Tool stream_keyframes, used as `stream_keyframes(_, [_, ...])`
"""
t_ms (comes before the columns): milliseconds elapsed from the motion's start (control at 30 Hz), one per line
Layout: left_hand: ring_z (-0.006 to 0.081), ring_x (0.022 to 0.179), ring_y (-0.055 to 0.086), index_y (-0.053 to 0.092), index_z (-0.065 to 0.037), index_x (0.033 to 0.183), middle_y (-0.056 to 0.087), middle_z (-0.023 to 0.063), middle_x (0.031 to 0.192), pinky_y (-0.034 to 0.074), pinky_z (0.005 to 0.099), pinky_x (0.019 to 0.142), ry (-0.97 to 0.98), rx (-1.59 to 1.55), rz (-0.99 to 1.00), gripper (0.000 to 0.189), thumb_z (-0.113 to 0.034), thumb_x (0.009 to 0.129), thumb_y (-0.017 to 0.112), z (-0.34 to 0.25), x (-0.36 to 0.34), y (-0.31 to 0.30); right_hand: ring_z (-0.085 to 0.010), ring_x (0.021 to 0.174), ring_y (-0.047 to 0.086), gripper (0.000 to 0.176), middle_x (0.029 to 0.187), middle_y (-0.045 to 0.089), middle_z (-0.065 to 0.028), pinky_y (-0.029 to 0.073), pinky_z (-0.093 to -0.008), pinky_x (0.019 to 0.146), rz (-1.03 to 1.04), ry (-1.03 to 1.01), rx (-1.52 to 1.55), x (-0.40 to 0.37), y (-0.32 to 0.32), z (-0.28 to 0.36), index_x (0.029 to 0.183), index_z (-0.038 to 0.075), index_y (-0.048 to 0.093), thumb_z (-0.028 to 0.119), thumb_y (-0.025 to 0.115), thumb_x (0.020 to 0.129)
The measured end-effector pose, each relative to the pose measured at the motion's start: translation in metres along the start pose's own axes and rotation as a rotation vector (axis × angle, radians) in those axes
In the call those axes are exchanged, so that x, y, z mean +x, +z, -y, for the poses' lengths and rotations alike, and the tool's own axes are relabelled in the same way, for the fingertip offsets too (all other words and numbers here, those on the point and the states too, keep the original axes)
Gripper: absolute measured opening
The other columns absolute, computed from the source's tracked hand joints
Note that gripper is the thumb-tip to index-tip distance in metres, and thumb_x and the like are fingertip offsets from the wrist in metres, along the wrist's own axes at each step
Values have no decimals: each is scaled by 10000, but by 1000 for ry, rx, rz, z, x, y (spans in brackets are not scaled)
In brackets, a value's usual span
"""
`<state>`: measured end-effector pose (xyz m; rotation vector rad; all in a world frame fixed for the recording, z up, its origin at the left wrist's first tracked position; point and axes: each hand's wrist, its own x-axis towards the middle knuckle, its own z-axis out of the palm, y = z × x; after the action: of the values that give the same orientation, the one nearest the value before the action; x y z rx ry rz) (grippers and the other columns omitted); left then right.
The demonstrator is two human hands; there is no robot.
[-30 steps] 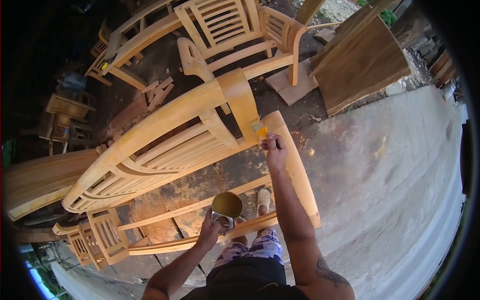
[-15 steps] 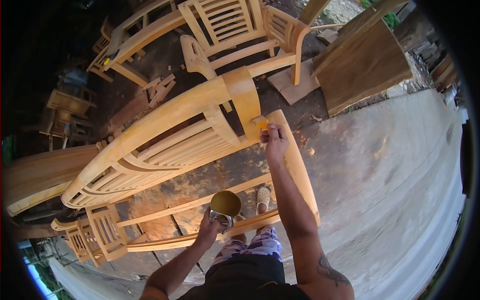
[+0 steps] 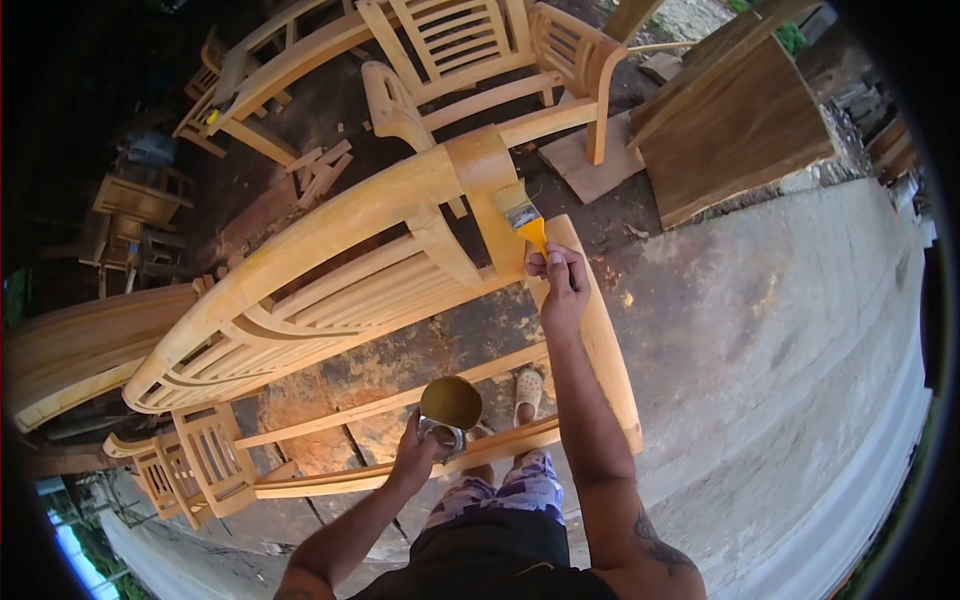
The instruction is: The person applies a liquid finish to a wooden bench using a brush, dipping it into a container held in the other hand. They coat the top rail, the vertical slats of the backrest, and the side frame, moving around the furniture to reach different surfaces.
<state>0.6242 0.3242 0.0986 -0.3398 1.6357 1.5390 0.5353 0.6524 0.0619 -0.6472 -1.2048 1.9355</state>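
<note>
A paintbrush [image 3: 530,228] with a yellow handle, metal ferrule and pale bristles is gripped by my right hand [image 3: 562,285]. Its bristles rest against the wide upright post [image 3: 488,185] at the end of the wooden bench back [image 3: 330,235]. Just below that hand runs the bench's broad armrest [image 3: 603,350]. Low in the middle, my left hand [image 3: 418,447] is closed around a metal can [image 3: 450,437]. Yellowish-brown liquid [image 3: 451,403] shows inside the can, which is held over the open seat frame [image 3: 390,415].
Behind the bench stands a slatted wooden chair [image 3: 465,50]. A large wood panel [image 3: 735,140] leans at the upper right, with a board [image 3: 590,160] on the ground beside it. Wood offcuts [image 3: 325,170] lie behind the bench back. Concrete [image 3: 770,330] spreads to the right.
The brush has moved up the post and swung so that its ferrule and handle show more clearly. My left hand and the can have hardly moved.
</note>
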Motion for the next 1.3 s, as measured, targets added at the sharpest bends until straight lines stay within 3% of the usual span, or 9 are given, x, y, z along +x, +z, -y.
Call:
stream_keyframes(100, [285, 1090, 689, 213, -6, 1563, 579, 217, 1289, 612, 384, 917, 11, 36, 36, 703, 25, 889, 408, 8, 7, -8, -163, 798, 678, 196, 911, 697, -96, 571, -314, 764, -77, 95, -40, -15, -23, -31, 1112, -7, 665, 153, 569, 1053])
stream_keyframes(267, [280, 1084, 690, 218, -15, 1567, 594, 208, 1270, 609, 387, 908, -11, 37, 23, 711, 24, 885, 415, 15, 10, -10, -150, 754, 661, 208, 872, 685, -74, 556, -289, 697, -178, 266, -100, -12, -62, -124, 1098, -1, 660, 188, 590, 1047])
stream_keyframes(467, [286, 1088, 687, 224, -19, 1568, 602, 204, 1247, 602, 384, 915, -18, 49, 26, 713, 24, 882, 413, 17, 7, -10, -124, 671, 642, 195, 773, 661, -54, 523, -283, 600, -136, 332, -636, -2, -97, -186, 998, 23, 638, 215, 623, 1027])
stream_keyframes(567, [289, 1085, 689, 222, -24, 1570, 602, 204, 1243, 604, 386, 908, -12, 35, 36, 712, 25, 886, 412, 18, 5, -12, -120, 641, 623, 216, 732, 644, -53, 498, -277, 571, -95, 338, -536, 6, -69, -141, 944, 28, 616, 230, 631, 1020])
stream_keyframes(767, [295, 1092, 688, 215, -24, 1560, 579, 213, 1277, 621, 415, 901, 37, 11, 62, 684, 47, 905, 395, 4, -2, -10, -123, 703, 637, 289, 780, 672, -70, 518, -267, 642, -99, 322, -229, 13, 0, -22, 1029, 1, 656, 287, 613, 1031])
stream_keyframes(1033, [309, 1118, 677, 219, -13, 1552, 539, 216, 1332, 628, 418, 907, 83, -37, 85, 656, 50, 917, 374, -4, -7, -5, -122, 724, 649, 251, 845, 689, -76, 531, -257, 676, 72, 14, -139, 18, 71, 104, 1080, -8, 664, 232, 600, 1049])
stream_keyframes(1200, [306, 1121, 675, 225, -15, 1553, 542, 205, 1323, 627, 420, 912, 82, -30, 63, 674, 54, 899, 375, -9, -13, -4, -112, 747, 660, 223, 869, 697, -82, 546, -254, 705, 145, -83, -92, 23, 95, 116, 1102, -20, 666, 185, 592, 1051])
stream_keyframes(1300, [300, 1110, 676, 226, -19, 1553, 535, 205, 1327, 627, 422, 913, 73, -56, 60, 684, 58, 890, 378, -7, -13, -8, -106, 766, 663, 200, 876, 694, -78, 564, -261, 723, 165, -32, -208, 9, 71, 66, 1091, -18, 666, 161, 592, 1046])
